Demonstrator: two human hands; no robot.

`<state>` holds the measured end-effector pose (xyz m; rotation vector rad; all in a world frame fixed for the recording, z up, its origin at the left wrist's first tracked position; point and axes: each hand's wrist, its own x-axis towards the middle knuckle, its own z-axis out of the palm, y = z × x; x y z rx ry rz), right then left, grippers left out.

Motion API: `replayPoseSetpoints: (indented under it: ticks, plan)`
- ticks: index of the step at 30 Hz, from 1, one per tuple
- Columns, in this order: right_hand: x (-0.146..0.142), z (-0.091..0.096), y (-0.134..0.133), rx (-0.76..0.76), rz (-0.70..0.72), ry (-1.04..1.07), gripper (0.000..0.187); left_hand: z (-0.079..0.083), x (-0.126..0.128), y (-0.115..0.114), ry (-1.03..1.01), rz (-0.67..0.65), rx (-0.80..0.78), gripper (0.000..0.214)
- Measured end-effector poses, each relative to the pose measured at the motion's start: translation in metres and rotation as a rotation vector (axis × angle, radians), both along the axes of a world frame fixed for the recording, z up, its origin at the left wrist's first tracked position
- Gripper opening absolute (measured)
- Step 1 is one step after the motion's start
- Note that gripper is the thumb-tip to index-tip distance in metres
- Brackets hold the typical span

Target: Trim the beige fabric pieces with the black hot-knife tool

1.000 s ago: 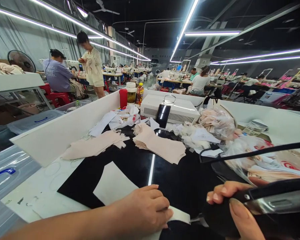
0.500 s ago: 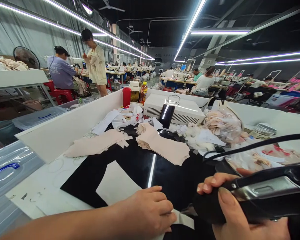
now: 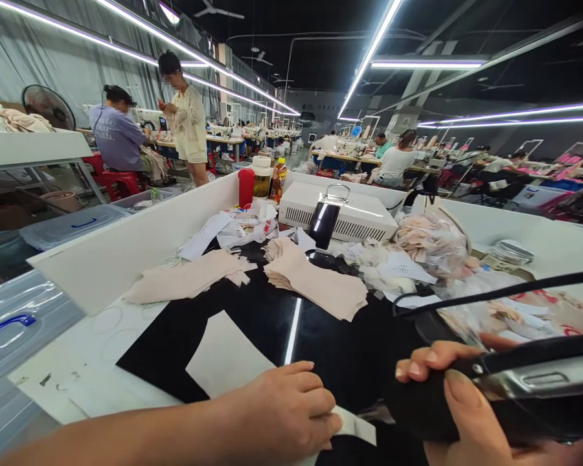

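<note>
My left hand (image 3: 286,411) lies low at the middle, its fingers curled and pressed together on an off-white fabric piece (image 3: 228,356). The piece rests flat on the black table surface (image 3: 340,349). A narrow pale strip (image 3: 362,429) sticks out to the right of the fingertips; whether it belongs to the same piece is hidden beneath the hand. My right hand (image 3: 471,401) grips a bulky black corded hand tool (image 3: 529,401) with a shiny metal plate, which looks like an iron. Its tip is above the table, right of the strip.
Two stacks of beige fabric pieces, a left stack (image 3: 189,278) and a right stack (image 3: 315,278), lie ahead. Behind them are a phone (image 3: 324,225) and a white vented box (image 3: 335,207). A black cable (image 3: 495,294) arcs at right near plastic bags (image 3: 432,243). White walls edge the table.
My right hand and the black tool have shifted right and slightly down, away from the strip. My left hand stays almost still on the fabric.
</note>
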<state>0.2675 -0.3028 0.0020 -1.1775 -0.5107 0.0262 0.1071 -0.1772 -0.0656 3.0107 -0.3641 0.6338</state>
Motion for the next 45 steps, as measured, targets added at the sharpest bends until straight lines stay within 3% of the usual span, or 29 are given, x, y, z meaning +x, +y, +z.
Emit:
replayPoseSetpoints:
  ticks: [12, 18, 27, 39, 45]
  plan:
    - [0.003, -0.003, -0.006, -0.059, -0.026, -0.022, 0.053, -0.005, 0.000, 0.000, -0.078, -0.004, -0.008, 0.011]
    - [-0.007, 0.000, -0.009, 0.040, 0.050, -0.026, 0.050, -0.005, 0.000, 0.001, -0.082, -0.018, -0.016, 0.012]
    - [-0.012, -0.011, -0.009, -0.028, 0.078, -0.082, 0.047, -0.005, 0.000, 0.001, -0.113, -0.015, -0.026, 0.010]
    - [0.012, -0.019, -0.021, 0.008, 0.054, -0.051, 0.052, -0.011, 0.000, 0.001, -0.098, -0.020, -0.033, 0.013]
    - [0.000, -0.015, -0.019, -0.016, 0.021, -0.046, 0.050, 0.002, -0.001, -0.001, -0.112, -0.023, -0.035, 0.011]
